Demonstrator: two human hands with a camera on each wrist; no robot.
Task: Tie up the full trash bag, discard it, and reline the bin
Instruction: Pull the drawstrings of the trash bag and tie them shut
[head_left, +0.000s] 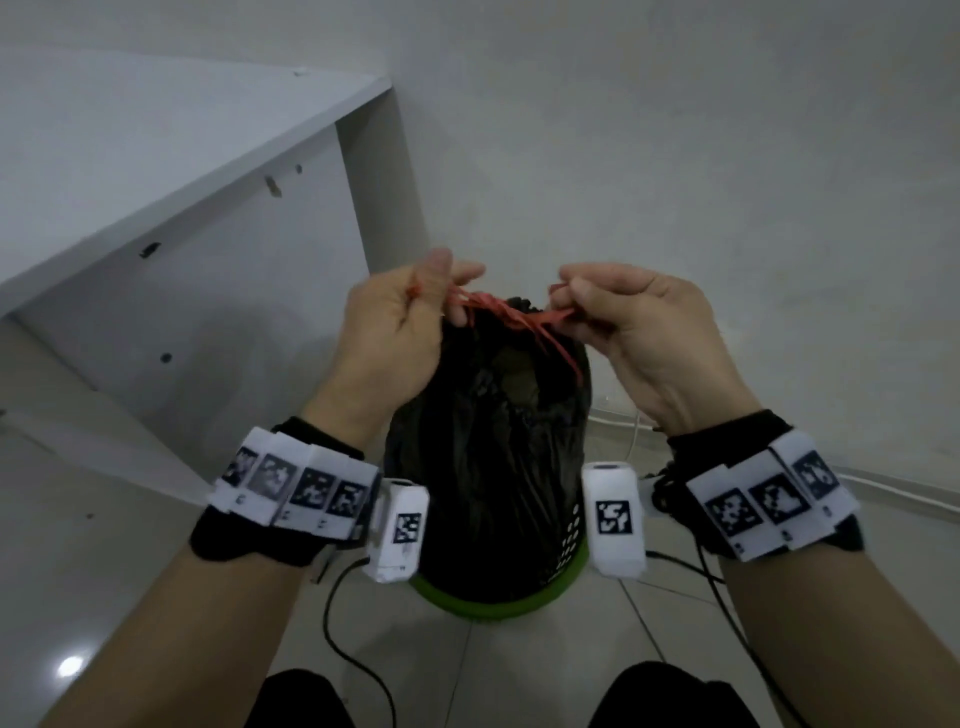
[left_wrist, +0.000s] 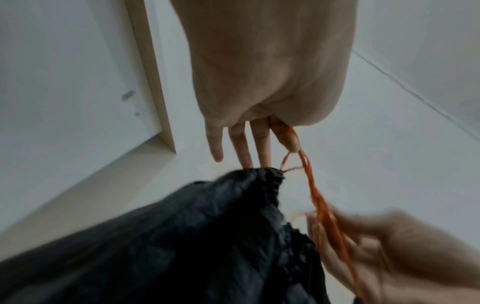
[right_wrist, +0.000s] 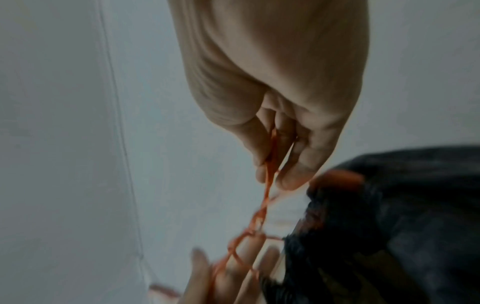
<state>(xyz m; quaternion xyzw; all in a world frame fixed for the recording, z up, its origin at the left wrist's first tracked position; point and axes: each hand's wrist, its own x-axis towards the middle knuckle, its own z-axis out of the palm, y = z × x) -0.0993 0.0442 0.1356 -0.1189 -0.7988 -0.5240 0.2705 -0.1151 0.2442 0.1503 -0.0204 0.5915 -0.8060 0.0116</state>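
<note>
A full black trash bag (head_left: 488, 457) stands in a green bin (head_left: 488, 603) on the floor, its mouth gathered shut at the top. Red drawstrings (head_left: 498, 312) cross over the gathered mouth. My left hand (head_left: 415, 306) pinches one string end at the bag's upper left, its other fingers straight (left_wrist: 241, 144). My right hand (head_left: 597, 306) pinches the other end at the upper right, thumb and fingers curled round the string (right_wrist: 270, 164). In the left wrist view the bag (left_wrist: 182, 236) fills the lower half, with the drawstring (left_wrist: 311, 185) running down to the right hand (left_wrist: 389, 257).
A white cabinet (head_left: 182, 218) stands open-sided at the left, close to the bin. A white wall (head_left: 727, 156) rises behind. Black cables (head_left: 337, 634) trail over the tiled floor beside the bin, and white cables (head_left: 634, 431) run along the wall's foot.
</note>
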